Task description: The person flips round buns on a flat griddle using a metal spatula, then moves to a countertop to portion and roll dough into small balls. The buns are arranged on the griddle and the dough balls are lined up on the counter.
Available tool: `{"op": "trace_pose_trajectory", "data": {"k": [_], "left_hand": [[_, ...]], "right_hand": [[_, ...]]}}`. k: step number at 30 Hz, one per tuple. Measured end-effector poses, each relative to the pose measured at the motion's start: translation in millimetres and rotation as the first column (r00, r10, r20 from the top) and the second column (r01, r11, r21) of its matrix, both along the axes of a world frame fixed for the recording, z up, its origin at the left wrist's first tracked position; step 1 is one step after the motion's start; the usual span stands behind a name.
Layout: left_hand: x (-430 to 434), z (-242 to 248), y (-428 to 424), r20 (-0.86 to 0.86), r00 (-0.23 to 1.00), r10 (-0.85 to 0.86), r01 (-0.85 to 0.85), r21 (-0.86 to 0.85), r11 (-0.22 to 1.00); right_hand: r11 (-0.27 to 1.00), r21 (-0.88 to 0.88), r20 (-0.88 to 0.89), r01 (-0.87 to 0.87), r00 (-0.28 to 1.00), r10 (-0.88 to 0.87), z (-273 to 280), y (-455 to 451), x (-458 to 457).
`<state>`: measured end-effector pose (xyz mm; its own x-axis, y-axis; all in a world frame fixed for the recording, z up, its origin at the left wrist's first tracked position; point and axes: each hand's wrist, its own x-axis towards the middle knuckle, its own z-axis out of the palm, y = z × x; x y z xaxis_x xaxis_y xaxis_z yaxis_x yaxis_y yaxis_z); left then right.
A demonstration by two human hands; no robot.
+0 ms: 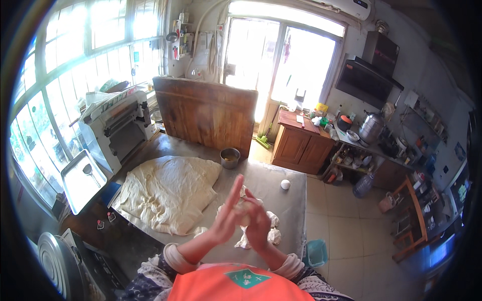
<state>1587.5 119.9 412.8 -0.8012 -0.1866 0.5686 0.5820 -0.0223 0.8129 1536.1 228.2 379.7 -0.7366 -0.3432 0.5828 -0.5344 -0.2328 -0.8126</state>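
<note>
My left hand [228, 216] and my right hand [258, 224] are raised over the metal worktop [278, 214], palms facing, with a small lump of dough [244, 212] between them, partly hidden by the fingers. Torn dough pieces lie beneath and beside my hands, one of them [274, 236] to the right. A large soft slab of dough [169, 192] spreads over the worktop on the left. One smooth round dough ball [285, 184] sits apart at the right. Behind the slab stands a small metal pot [230, 158] with some yellowish liquid in it.
A large wooden board [205, 111] stands upright at the worktop's back edge. At the left are a dough sheeter [120, 124] and a metal tray [83, 180] with a utensil on it. A teal bin [317, 253] is on the floor by the right edge.
</note>
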Motion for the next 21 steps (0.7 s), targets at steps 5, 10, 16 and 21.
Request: {"op": "trace_pose_trajectory", "data": {"k": [5, 10, 16, 21], "left_hand": [[10, -4, 4, 0.014, 0.993, 0.121, -0.118, -0.151, 0.982], [30, 4, -17, -0.276, 0.945, 0.175, -0.316, -0.642, 0.699], [46, 14, -32, -0.171, 0.984, 0.050, -0.140, -0.570, 0.810], [60, -28, -63, 0.130, 0.958, 0.257, -0.171, -0.462, 0.870]], "right_hand": [[0.986, 0.006, -0.235, -0.165, 0.958, 0.162, 27, -17, 9], [0.938, -0.210, 0.196, -0.277, 0.928, 0.318, 4, -19, 23], [0.966, -0.030, 0.195, -0.256, 0.946, 0.257, 13, -41, 25], [0.822, -0.553, 0.687, -0.134, 0.485, 0.541, 19, -54, 46]]}}
